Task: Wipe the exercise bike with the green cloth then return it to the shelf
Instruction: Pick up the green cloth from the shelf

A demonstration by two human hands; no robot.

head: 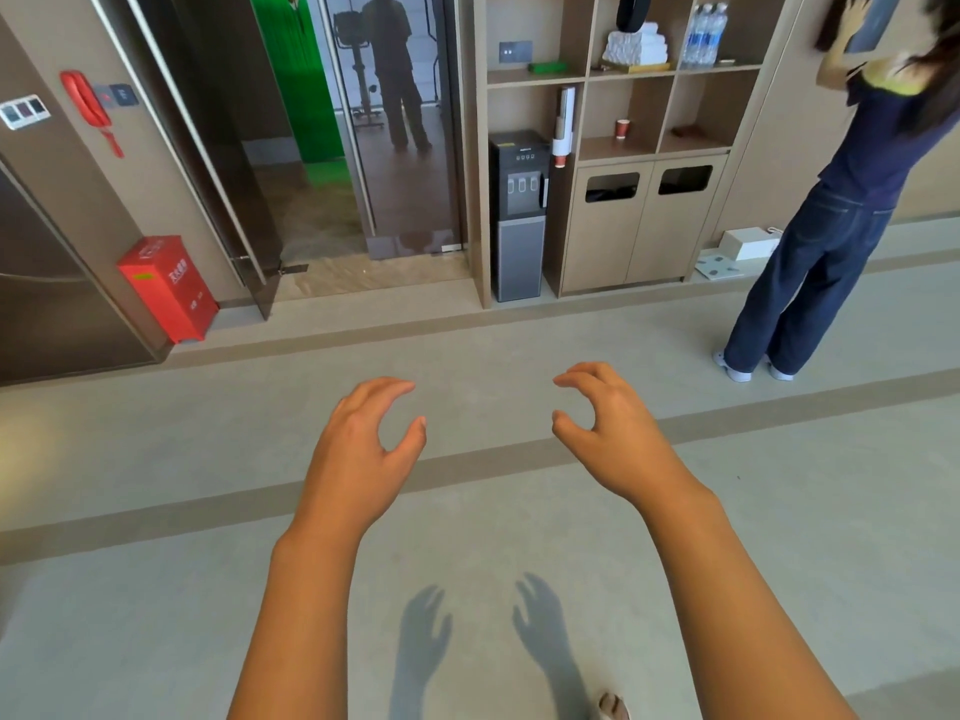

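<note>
While held out over the grey floor [156,459], two bare hands, palms down and apart from each other: left hand [358,444] with fingers loosely curled and thumb apart from them, grip spread, holding and touching nothing; right hand [608,423] the same, fingers hooked, thumb clear of them, nothing held. Two hand shadows on the floor below the forearms. One green cloth [546,68], folded flat in the upper left compartment of the wooden shelf [587,75], long axis running left to right along the shelf board, well apart from both hands. In the next compartment one stack of white towels [635,48] with a black object just above it; further right a pack of water bottles [705,34], number hard to count. One red paper cup [622,128] in the middle row. One black water dispenser [519,215] on the floor just left of the shelf's two cabinet doors. One red box [166,288] against the wall at left. One person in jeans [815,262] standing at right, near the shelf. One dim reflection of a standing figure [395,80] in the glass door.
</note>
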